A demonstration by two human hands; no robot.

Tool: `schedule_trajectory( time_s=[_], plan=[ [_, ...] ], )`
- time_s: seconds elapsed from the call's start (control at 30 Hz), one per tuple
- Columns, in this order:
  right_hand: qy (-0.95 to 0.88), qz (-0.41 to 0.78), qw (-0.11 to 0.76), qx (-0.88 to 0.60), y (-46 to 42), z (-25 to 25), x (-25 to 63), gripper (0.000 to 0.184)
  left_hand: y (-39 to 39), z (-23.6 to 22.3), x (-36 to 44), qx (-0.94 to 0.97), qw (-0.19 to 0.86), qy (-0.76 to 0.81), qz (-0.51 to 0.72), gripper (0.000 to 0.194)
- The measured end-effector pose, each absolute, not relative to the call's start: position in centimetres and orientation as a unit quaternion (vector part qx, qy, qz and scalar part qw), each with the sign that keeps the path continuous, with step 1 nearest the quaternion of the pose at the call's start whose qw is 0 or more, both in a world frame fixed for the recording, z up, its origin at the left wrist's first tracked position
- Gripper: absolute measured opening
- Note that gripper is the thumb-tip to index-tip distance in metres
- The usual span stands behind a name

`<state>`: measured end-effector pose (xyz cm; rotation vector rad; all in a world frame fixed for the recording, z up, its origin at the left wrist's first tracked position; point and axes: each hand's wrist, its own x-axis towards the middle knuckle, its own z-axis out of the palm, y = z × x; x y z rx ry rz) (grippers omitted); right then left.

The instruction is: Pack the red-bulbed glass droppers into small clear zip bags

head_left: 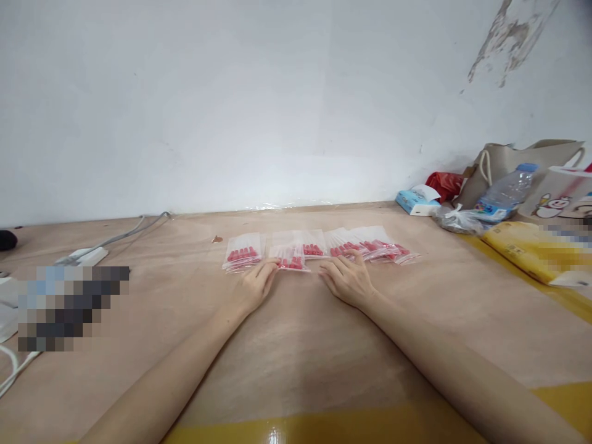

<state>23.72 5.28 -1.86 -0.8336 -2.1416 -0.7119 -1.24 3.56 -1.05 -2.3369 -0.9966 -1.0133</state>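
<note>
Small clear plastic bags with red stick-like pieces lie in a row on the wooden table. My left hand has its fingers closed at the left edge of the front bag, which overlaps another bag behind it. Resting on the table to the right, my right hand has its fingers loosely apart, with nothing visible in them. Just beyond it are several overlapping bags, partly hidden by its fingers. A separate stack of bags lies beyond my left hand.
At the right stand a paper bag, a plastic bottle, a blue tissue pack and a yellow package. A grey cable runs to a white power strip on the left. The white wall closes off the back.
</note>
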Motion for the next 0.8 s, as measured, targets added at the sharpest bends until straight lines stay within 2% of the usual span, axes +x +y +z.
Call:
schedule_trajectory(
  time_s=[0.17,0.43,0.53,0.67,0.8],
  plan=[
    [-0.841,-0.269,0.324,-0.339,5.4,-2.1,24.1,0.014,5.9,-0.1,-1.8,-0.816,0.179,-0.419,-0.355,0.017],
    [-0.848,-0.245,0.305,-0.358,5.6,-2.3,24.3,0.014,8.6,1.0,-3.0,-0.821,0.171,-0.476,-0.264,0.013],
    [-0.842,-0.209,0.303,-0.393,5.6,-2.2,24.4,0.013,7.9,0.9,-4.9,-0.811,0.172,-0.496,-0.257,0.031],
    [-0.853,-0.167,0.266,-0.418,5.5,-1.6,23.9,0.035,6.5,0.2,-8.4,-0.809,0.124,-0.537,-0.207,0.058],
    [-0.870,-0.144,0.206,-0.424,6.0,-1.0,22.0,0.050,6.2,-0.7,-10.2,-0.802,0.043,-0.568,-0.181,0.049]
  ],
)
